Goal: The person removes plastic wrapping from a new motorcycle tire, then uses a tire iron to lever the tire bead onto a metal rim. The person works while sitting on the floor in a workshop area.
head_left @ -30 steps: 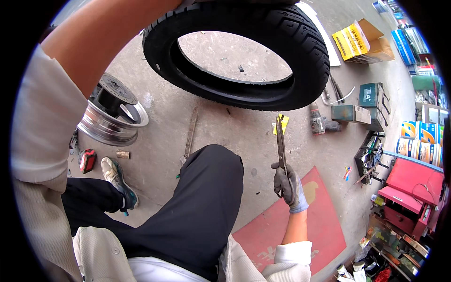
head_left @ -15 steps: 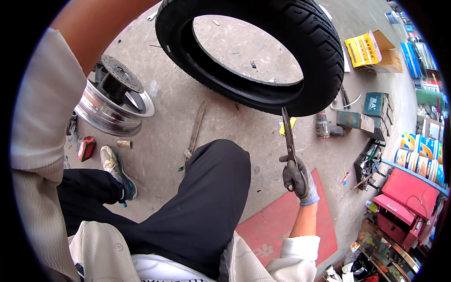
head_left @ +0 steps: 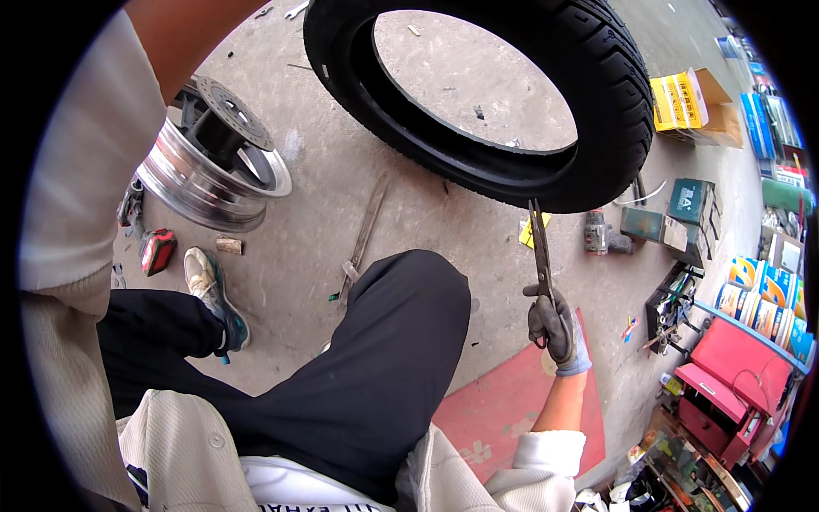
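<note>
A black tire point(head_left: 614, 102) hangs tilted in front of me, its tread facing right. From the upper left my left arm reaches toward its top, but the left hand is beyond the picture's edge. My right hand point(head_left: 559, 328), in a grey work glove, is closed around the handles of a pair of scissors point(head_left: 541, 247). The scissors point up, their blades nearly together, with the tips at the tire's lower edge; whether they touch the rubber I cannot tell. On the floor to the left stands a silver wheel rim point(head_left: 205, 183) with a brake disc point(head_left: 232, 111).
An impact wrench point(head_left: 601, 235) and a teal battery box point(head_left: 691, 200) lie to the right, below a yellow carton point(head_left: 680, 101). A red toolbox point(head_left: 738, 363) stands far right. A red mat point(head_left: 503, 410) is under my right arm. A tire lever point(head_left: 367, 230) lies near my knee.
The tire has shifted slightly right in the picture, and the scissors and right hand with it. The blades stay close to its lower edge.
</note>
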{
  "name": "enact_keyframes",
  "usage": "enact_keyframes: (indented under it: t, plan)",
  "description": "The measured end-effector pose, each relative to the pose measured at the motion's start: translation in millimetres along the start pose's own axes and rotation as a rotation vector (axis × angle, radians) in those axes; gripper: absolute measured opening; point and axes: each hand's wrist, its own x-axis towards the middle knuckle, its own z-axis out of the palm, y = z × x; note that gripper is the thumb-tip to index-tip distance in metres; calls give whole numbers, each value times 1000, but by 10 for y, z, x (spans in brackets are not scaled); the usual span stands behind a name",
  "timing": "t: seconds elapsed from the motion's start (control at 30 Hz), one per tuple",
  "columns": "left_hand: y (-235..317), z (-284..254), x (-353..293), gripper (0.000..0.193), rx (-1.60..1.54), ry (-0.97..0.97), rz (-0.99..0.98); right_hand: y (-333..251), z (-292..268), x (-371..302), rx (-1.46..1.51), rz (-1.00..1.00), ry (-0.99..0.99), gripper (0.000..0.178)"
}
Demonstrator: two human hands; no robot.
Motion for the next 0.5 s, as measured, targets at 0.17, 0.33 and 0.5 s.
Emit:
enact_keyframes:
  t: [0.17,0.33,0.5]
  plan:
    - [-60,-1,-17,53,-19,17,30,10,-53,32,32,-48,-61,48]
    - [-110,17,-40,53,-28,26,36,-163,-66,-24,-79,21,-7,38]
    - [-139,36,-41,53,-30,33,38,-283,-184,50,-151,49,-18,38]
